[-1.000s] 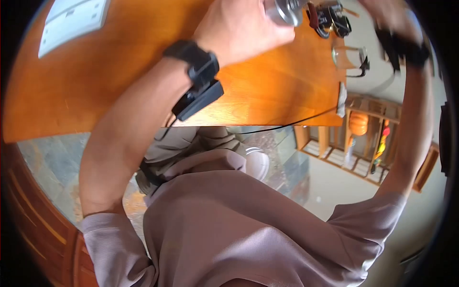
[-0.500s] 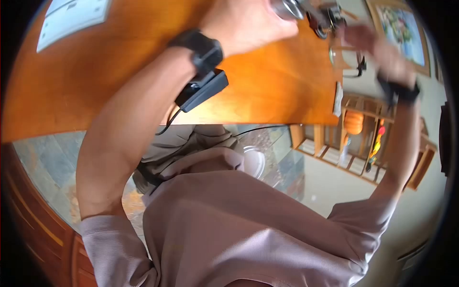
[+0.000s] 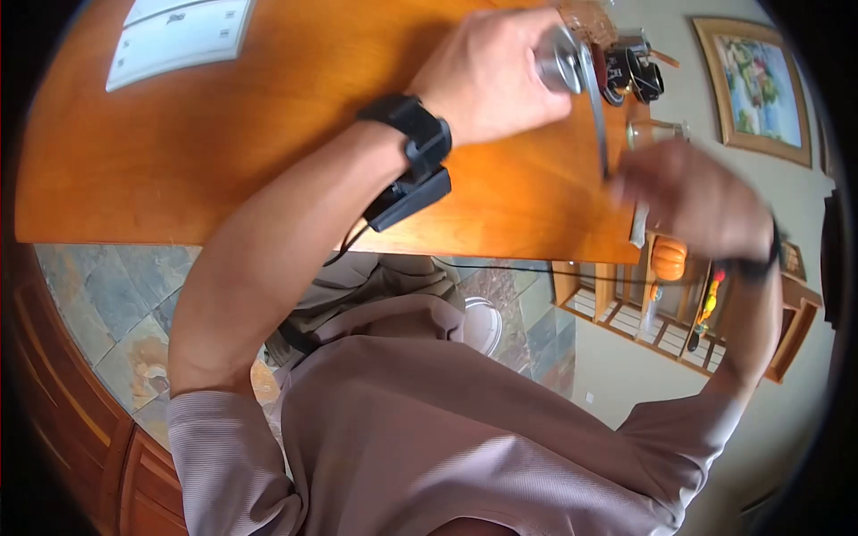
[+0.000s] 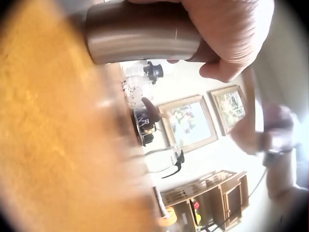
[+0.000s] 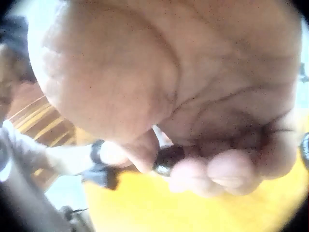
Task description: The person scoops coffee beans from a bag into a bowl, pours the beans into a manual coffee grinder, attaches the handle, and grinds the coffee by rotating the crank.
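My left hand (image 3: 487,80) grips a metal cylinder (image 3: 559,61) above the wooden table, its crank arm (image 3: 597,116) reaching toward my right hand (image 3: 693,196), which is blurred. In the left wrist view the brownish cylinder (image 4: 145,36) lies sideways, with the left hand (image 4: 231,34) round one end. Seen in the right wrist view, the fingers of my right hand (image 5: 111,63) curl round a small dark knob (image 5: 168,160). The inside of the cylinder is hidden.
A white paper (image 3: 179,40) lies at the table's far left. Along the right end stand a black device (image 3: 626,73) and a glass vessel (image 3: 657,134). A cable (image 3: 527,267) runs beneath the table edge, and a wooden shelf (image 3: 599,308) stands beyond.
My right hand has come down from the upper right, past the cylinder's level, with the crank arm now pointing downward. The left hand with the cylinder sits lower and farther right in the head view.
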`<state>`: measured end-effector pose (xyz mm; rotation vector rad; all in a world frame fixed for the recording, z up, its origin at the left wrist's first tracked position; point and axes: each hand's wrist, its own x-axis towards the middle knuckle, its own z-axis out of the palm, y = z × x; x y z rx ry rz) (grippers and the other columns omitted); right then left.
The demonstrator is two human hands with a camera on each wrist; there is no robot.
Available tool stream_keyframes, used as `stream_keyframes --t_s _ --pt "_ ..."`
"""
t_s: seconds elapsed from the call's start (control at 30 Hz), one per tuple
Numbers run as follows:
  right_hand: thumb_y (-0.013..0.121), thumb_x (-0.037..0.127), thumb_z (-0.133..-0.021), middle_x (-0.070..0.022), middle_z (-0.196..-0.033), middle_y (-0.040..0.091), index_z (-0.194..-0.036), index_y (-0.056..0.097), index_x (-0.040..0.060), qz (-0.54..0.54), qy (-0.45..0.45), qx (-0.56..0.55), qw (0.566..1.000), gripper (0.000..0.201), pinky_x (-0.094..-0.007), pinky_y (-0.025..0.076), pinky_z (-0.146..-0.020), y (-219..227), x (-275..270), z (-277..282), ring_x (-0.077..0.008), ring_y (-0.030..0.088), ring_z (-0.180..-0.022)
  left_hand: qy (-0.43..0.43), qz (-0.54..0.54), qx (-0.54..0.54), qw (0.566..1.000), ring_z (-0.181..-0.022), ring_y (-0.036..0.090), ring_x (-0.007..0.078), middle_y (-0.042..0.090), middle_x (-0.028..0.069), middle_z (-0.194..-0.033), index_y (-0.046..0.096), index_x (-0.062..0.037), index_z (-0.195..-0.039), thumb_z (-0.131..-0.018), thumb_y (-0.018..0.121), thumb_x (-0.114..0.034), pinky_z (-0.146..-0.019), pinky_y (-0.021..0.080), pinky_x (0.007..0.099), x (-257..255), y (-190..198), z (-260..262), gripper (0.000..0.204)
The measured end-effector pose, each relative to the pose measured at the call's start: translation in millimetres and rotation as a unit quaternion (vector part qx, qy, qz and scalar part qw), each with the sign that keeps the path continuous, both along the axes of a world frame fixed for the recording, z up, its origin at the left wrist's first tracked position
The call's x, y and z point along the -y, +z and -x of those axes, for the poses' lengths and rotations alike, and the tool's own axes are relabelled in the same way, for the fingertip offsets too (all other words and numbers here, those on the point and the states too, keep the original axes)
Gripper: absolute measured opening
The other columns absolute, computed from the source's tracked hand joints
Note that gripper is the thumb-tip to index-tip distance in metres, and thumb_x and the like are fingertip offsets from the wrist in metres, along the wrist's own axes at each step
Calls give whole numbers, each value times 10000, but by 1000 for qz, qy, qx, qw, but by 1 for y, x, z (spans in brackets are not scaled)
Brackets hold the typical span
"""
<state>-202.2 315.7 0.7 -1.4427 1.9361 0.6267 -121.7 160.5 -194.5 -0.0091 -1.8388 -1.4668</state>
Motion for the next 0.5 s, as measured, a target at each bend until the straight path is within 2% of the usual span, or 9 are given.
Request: stream_keyframes --t_s 0.07,0.1,0.2,0.27,0.33,0.37,0.43,0.47,0.5 --pt "601 344 -1005 -106 -737 614 -871 641 22 56 100 44 992 352 -448 515 -652 6 19 -67 -326 622 -655 -1 85 -37 996 -806 726 217 731 112 -893 691 -92 -969 -782 761 -128 -716 564 387 -7 4 -1 203" --pt "601 344 -1005 -106 -737 614 -871 641 22 67 84 45 993 352 -448 515 -652 6 12 -71 -326 622 -655 -18 95 -35 995 -806 726 217 731 112 -893 691 -92 -969 -782 761 -128 -716 564 387 -15 3 0 203" --pt "592 332 -1010 -110 -894 651 -1032 654 16 81 11 20 996 323 -392 526 -742 3 3 73 -270 643 -786 -60 121 -71 988 -782 694 353 708 124 -839 663 -114 -974 -789 756 -230 -689 564 437 -23 -4 0 238" --pt "587 324 -1013 -113 -998 675 -1140 663 12 66 -7 13 998 346 -355 533 -802 10 -6 148 -232 656 -873 -17 95 17 995 -813 716 233 736 91 -924 688 -55 -1000 -758 797 -140 -733 562 352 -6 -1 -4 279" --pt "581 316 -1017 -116 -1102 699 -1247 673 8 34 11 -6 999 396 -318 541 -862 14 39 116 -194 670 -960 -13 16 46 999 -788 707 253 716 103 -887 675 -53 -974 -752 797 -142 -717 556 350 3 0 -3 268" --pt "552 329 -1035 -105 -1126 683 -1231 666 1 179 52 160 969 400 -341 525 -899 -29 -24 142 -192 654 -983 -25 -58 78 995 -763 698 274 696 116 -851 663 -51 -948 -746 797 -143 -702 550 348 5 0 -3 260" --pt "607 358 -1012 -158 -1005 677 -1109 682 8 -97 -70 -55 991 372 -426 547 -825 -17 5 8 -291 674 -916 17 54 4 998 -780 707 271 693 128 -845 657 -63 -958 -760 772 -129 -701 551 372 -1 -5 1 238" --pt "571 238 -1017 -166 -887 667 -948 676 8 -96 -27 24 995 262 -442 524 -807 -18 6 -22 -320 645 -874 18 79 -27 996 -790 713 263 698 130 -854 660 -67 -966 -766 763 -121 -703 552 379 -8 -7 5 231" --pt "590 231 -1010 -148 -884 672 -978 684 24 -72 29 50 996 229 -429 520 -772 -16 11 -50 -303 645 -865 6 110 -11 994 -826 658 383 684 146 -906 648 -87 -975 -731 768 -204 -717 536 484 -13 -9 9 297"
